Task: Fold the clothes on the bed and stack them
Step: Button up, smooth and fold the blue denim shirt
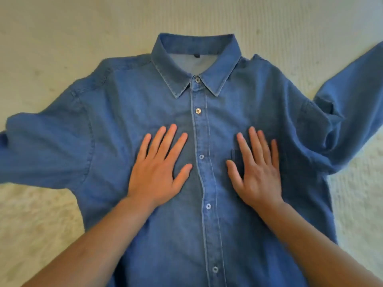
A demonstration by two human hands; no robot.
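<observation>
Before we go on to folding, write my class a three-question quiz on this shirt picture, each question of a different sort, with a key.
1. True or false: the shirt lies front up, buttoned.
2. Which hand covers part of the chest pocket? A left hand B right hand
3. Fill in: both hands press the shirt with ___ fingers, no grip.

Key
1. True; the collar points away from the person, on the bed.
2. B
3. Straight, spread either side of the button strip.
</observation>
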